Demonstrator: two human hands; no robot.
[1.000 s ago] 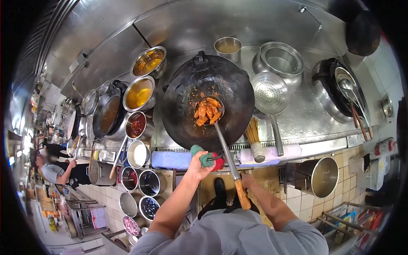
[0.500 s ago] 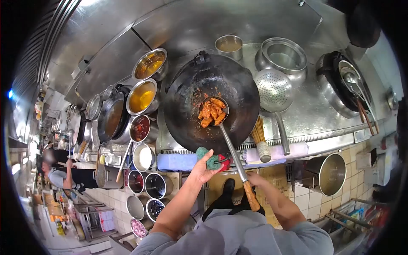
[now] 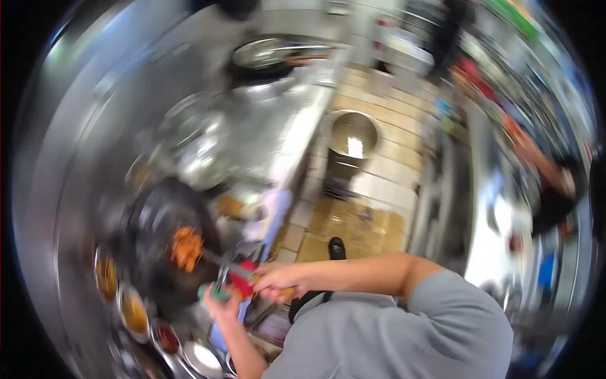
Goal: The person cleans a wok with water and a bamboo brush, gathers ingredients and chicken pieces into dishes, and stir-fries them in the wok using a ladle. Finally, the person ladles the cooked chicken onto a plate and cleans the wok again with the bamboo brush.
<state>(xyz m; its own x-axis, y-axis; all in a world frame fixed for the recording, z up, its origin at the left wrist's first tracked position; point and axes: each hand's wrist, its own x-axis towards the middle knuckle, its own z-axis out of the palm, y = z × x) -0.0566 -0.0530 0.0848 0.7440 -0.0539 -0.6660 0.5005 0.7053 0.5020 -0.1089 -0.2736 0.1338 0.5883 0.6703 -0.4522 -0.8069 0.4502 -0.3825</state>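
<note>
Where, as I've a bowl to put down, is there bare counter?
The steel counter looks free between the strainer and far black pan, though blurred. Crowded: around the near wok, with bowls along one side, strainer and brush opposite.

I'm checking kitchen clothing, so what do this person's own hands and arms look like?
The right hand and left hand show no gloves. A plain, loose, short grey sleeve covers the right upper arm, leaving the right forearm bare. Blur hides any small marking or jewellery.
</note>
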